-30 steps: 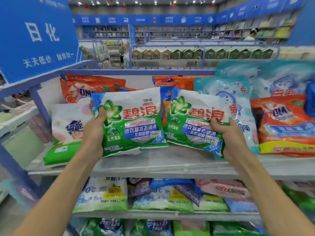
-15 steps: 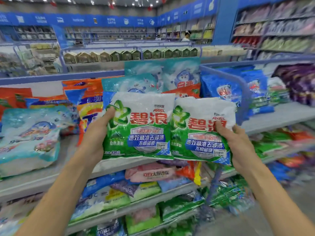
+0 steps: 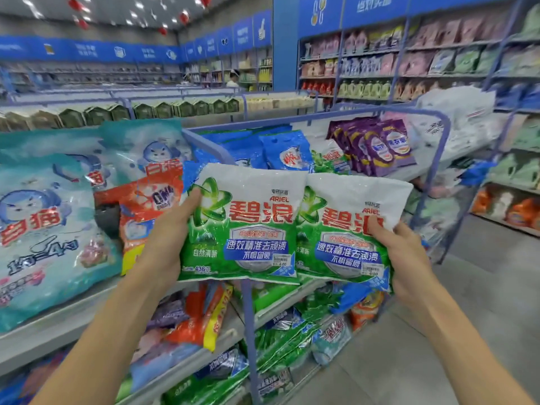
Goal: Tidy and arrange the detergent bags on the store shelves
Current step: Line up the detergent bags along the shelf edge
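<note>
The left grip (image 3: pixel 163 244) pinches one upright green bag (image 3: pixel 242 229), the right grip (image 3: pixel 406 258) its twin (image 3: pixel 342 229); matching stock (image 3: pixel 330 159) seemingly lies behind, nearer the right grip.

One wide-angle camera rides on the person's head, facing forward and slightly down. It sits close: the left detergent bag (image 3: pixel 242 229) and right detergent bag (image 3: pixel 344 238) fill mid-frame, with the shelves (image 3: pixel 58 325) bending away at the edges.

White-topped, green-bottomed left detergent bag (image 3: pixel 242 223) and right detergent bag (image 3: pixel 347 229): red characters, blue banner, green star swirl. Pale blue cat-print bags (image 3: pixel 43 229), orange-red bag (image 3: pixel 146 206), purple pouches (image 3: pixel 377 144), blue shelf frame (image 3: pixel 248 331).
</note>
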{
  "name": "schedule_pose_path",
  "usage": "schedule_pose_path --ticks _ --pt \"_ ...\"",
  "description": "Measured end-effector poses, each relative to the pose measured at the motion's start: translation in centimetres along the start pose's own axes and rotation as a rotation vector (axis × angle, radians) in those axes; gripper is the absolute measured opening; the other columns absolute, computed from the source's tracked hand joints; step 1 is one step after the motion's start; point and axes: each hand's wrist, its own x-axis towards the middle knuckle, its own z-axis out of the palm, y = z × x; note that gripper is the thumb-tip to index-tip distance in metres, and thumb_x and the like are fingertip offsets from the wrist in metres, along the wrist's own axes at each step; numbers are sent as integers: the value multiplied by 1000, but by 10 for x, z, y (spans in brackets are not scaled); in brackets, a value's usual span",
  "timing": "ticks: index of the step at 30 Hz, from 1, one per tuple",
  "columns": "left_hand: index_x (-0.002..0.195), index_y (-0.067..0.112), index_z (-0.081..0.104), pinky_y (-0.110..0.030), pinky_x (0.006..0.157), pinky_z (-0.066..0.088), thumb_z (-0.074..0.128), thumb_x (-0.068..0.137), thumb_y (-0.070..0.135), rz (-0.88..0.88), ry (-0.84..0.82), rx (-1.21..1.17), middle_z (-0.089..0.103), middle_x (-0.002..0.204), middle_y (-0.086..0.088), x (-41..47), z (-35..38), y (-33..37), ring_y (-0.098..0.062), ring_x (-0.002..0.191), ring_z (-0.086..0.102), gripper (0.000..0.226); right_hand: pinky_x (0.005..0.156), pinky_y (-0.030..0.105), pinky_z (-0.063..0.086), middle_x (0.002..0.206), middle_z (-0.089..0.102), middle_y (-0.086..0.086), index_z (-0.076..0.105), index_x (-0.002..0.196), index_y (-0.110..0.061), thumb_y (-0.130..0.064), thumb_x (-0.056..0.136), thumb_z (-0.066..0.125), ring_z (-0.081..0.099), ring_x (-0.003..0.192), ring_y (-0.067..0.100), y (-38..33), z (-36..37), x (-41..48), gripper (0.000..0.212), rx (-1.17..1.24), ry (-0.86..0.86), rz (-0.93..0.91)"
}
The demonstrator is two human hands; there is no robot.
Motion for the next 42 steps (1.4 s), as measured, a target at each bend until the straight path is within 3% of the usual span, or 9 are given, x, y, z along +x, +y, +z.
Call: schedule_pose_path --ticks 6,9,15,18,26,30,36,40,42 --pt "107 14 78 -59 93 57 62 96 47 -51 -50 5 78 106 -15 54 106 -41 -36 96 75 38 74 50 64 109 78 12 67 110 -17 -27 91 69 78 84 27 -17 -79 78 21 -6 90 -27" --pt "111 14 77 -57 91 58 62 95 51 -81 -54 13 78 105 -14 93 156 -55 -35 94 76 42 77 54 63 110 78 11 59 128 -10 -36 92 69 78 87 28 -26 -109 131 46 -9 131 -39" --pt "111 18 75 -48 84 61 60 98 48 -58 -14 -39 79 103 -10 176 244 -71 -30 92 77 36 66 42 65 95 80 3 62 104 -21 -35 96 64 77 74 18 -55 -154 239 16 -35 125 -51" --pt "113 17 75 -46 78 63 59 99 47 -50 33 -69 79 103 -9 209 277 -84 -29 92 77 37 66 40 65 100 80 3 64 105 -21 -35 97 63 78 79 18 -67 -173 291 16 -46 103 -68" --pt "114 19 75 -56 91 58 59 98 50 -57 193 -103 79 106 -10 281 342 -134 -32 96 76 39 64 39 65 94 81 1 66 102 -21 -31 100 61 78 77 18 -70 -199 435 11 -18 -51 -61" --pt "112 18 75 -47 81 62 59 99 48 -44 326 -110 79 103 -10 300 369 -147 -30 91 77 37 70 45 65 98 80 3 68 102 -22 -32 99 62 78 80 20 -66 -207 501 12 -27 -174 2" --pt "111 21 74 -50 91 59 62 95 55 -16 490 -55 79 106 -6 327 396 -161 -30 99 76 39 60 42 65 92 80 3 66 101 -21 -30 99 65 78 72 21 -69 -205 568 9 -60 -294 90" --pt "121 25 69 -55 93 57 72 78 70 12 512 -34 77 115 -7 354 405 -173 -30 103 74 63 62 40 65 93 80 1 66 103 -22 -30 100 65 78 74 20 -71 -204 597 8 -52 -312 60" --pt "124 23 68 -55 92 58 67 88 62 16 516 -50 76 115 -8 370 412 -175 -31 103 74 53 61 37 65 96 80 0 68 104 -23 -30 99 65 78 78 20 -72 -204 609 9 -36 -310 43"
